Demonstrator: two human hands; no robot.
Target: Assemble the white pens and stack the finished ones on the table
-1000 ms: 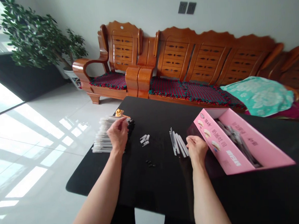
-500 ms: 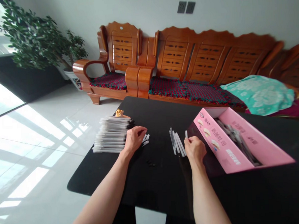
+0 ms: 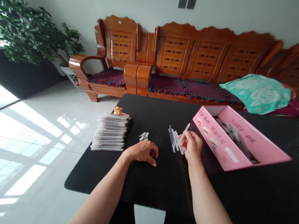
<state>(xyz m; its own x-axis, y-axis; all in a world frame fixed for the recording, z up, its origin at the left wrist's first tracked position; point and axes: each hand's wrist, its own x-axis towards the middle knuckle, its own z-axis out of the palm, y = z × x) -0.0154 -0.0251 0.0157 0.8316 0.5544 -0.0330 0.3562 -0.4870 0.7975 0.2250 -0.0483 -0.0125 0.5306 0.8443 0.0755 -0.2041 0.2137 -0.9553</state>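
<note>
My right hand [image 3: 192, 146] pinches a whitish pen barrel [image 3: 184, 134], tilted up to the right. Beneath and left of it lies a small bunch of pen barrels and thin pen refills [image 3: 172, 141] on the black table [image 3: 166, 182]. My left hand [image 3: 143, 151] is low over the tabletop, fingers bent, thumb pointing down and apart from them; I see nothing between them. Just beyond it lie several small clear-and-white pen caps [image 3: 144, 136]. Farther left is a neat stack of white pens [image 3: 110, 133] with dark ends facing right.
A pink box [image 3: 218, 141] on the right holds many dark, slender pieces. A small yellow figurine [image 3: 118, 110] stands behind the pen stack. Beyond the table are a wooden sofa [image 3: 176, 53] with a turquoise cloth [image 3: 259, 93] and a potted plant [image 3: 36, 41].
My left hand has moved from beside the pen stack down and right, uncovering the caps. In my right hand the pen barrel has tipped from upright to a slant.
</note>
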